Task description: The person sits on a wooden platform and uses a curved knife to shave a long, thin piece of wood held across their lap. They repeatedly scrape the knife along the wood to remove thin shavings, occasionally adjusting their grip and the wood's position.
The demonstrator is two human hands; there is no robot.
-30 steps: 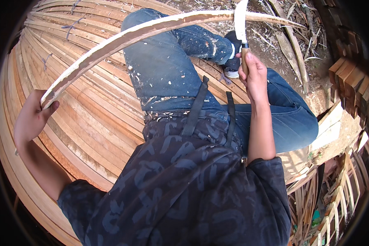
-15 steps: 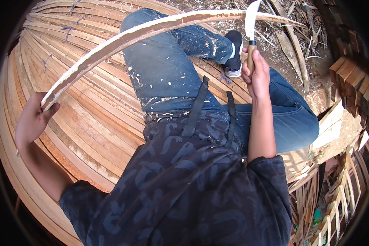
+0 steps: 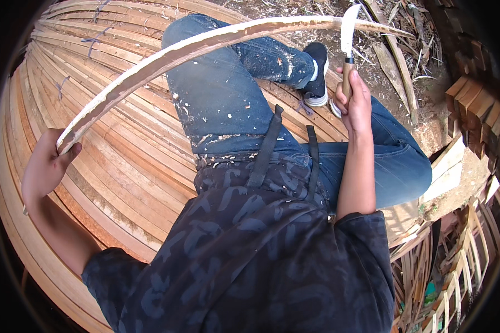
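A long wooden strip, pale along its upper edge and brown along its side, reaches across my raised thigh toward the far right. My left hand is closed round its near end at the far left. My right hand grips a knife by its wooden handle, with the broad curved blade pointing up and away. The blade overlaps the strip near its far end; whether they touch I cannot tell. Wood shavings dot my jeans.
I sit on a wide layer of long wooden slats, bound in places with thin ties. Shavings and bark litter the ground at the far right. Stacked wood pieces stand at the right, with thin strips below them.
My right hand and the knife have moved slightly right and a little nearer, along the far part of the strip. The strip has dipped slightly; my left hand keeps its hold.
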